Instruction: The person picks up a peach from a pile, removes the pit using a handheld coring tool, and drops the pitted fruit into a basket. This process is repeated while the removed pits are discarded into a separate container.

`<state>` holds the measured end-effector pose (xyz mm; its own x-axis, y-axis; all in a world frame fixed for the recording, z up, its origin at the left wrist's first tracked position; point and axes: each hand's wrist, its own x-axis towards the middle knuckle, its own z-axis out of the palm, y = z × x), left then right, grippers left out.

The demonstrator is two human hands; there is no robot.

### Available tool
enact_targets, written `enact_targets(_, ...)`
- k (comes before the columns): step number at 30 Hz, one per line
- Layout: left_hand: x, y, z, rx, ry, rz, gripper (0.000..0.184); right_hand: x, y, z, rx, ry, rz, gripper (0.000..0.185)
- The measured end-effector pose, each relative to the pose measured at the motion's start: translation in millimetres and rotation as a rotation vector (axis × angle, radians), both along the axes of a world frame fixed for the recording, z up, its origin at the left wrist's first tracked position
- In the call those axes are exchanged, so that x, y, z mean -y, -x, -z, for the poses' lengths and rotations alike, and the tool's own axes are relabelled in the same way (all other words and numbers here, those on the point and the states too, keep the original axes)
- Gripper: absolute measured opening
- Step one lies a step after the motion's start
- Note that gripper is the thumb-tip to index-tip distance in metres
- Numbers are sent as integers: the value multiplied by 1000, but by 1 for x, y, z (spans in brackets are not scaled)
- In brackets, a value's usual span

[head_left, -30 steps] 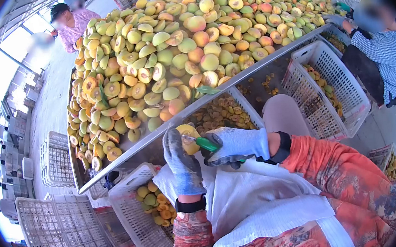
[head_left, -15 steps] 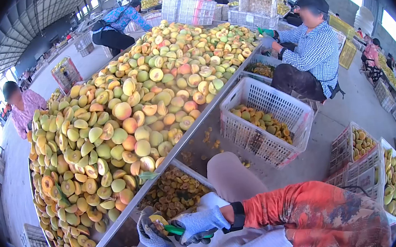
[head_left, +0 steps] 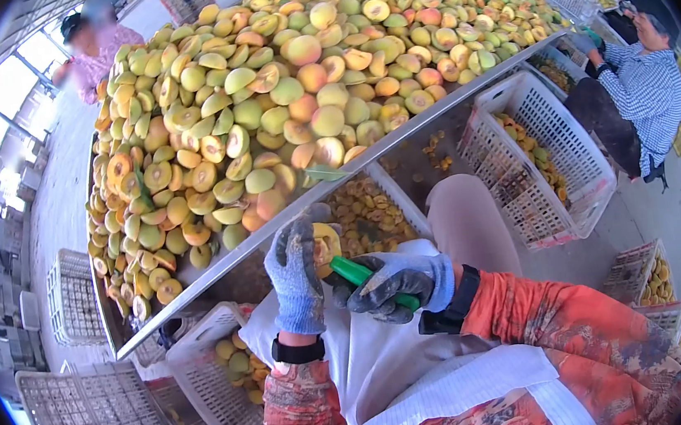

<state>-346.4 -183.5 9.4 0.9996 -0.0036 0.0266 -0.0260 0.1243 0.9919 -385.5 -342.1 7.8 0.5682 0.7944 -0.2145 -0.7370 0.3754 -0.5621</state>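
Observation:
My gloved left hand (head_left: pixel 294 279) is closed around a cut peach half (head_left: pixel 326 245), its yellow flesh turned to the right. In my gloved right hand (head_left: pixel 402 282) is a green-handled tool (head_left: pixel 352 271); its tip points at the peach half, and its working end is hidden. Both hands are above my lap, over a white apron (head_left: pixel 357 368). Just beyond them a crate of cut peach pieces (head_left: pixel 370 216) sits below the metal table edge (head_left: pixel 276 227). A large heap of halved and whole peaches (head_left: pixel 264 113) covers the table.
At my left stands a crate holding peach halves (head_left: pixel 240 364), beside an upright white crate (head_left: pixel 101 420). Another crate (head_left: pixel 534 159) with pieces is to the right of my knee. A person in a checked shirt (head_left: pixel 643 89) sits at right; another in pink (head_left: pixel 96 60) is across the table.
My view has tilted down and swung left, so the table and crates appear shifted right and up. The peach half and the green-handled tool remain in my hands.

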Motion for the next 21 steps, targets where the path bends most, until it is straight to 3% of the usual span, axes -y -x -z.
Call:
enact_targets(1, -2, -3, 0, -3, -12, -17, 35, -2, -2, 4, -4, -40, -29, 32)
enact_targets(4, -12, -18, 15, -205, 314, 96, 28, -8, -9, -1, -55, -45, 17, 30)
enact_targets(5, -14, -24, 20, -205, 309, 89, 28, -10, -12, 4, -55, -50, 10, 30)
enact_targets(7, -10, -30, 13, -58, 17, 87, 28, -15, -18, 15, -111, -137, 47, 28)
enact_targets(8, -8, -28, 7, -205, 318, 87, 28, -15, -21, 17, -115, -112, 44, 28)
enact_targets(9, -10, -33, 14, -203, 310, 83, 28, -17, -27, 16, -113, -121, 40, 28)
enact_targets(11, -16, -41, 42, -126, -110, -123, 28, -22, -35, 17, 209, 306, 176, 28)
enact_targets(12, -16, -40, 43, -146, -104, -138, 28, -25, -37, 16, 417, 544, 218, 28)
enact_targets(15, -15, -43, 44, -206, -96, -125, 26, -25, -40, 12, 493, 754, 167, 29)
enact_targets(19, -23, -51, 39, -145, -397, 6, 24, -18, -48, 14, 464, 686, 41, 32)
enact_targets(21, -22, -50, 25, -377, -38, 128, 23, -15, -48, 19, 310, 364, 46, 32)
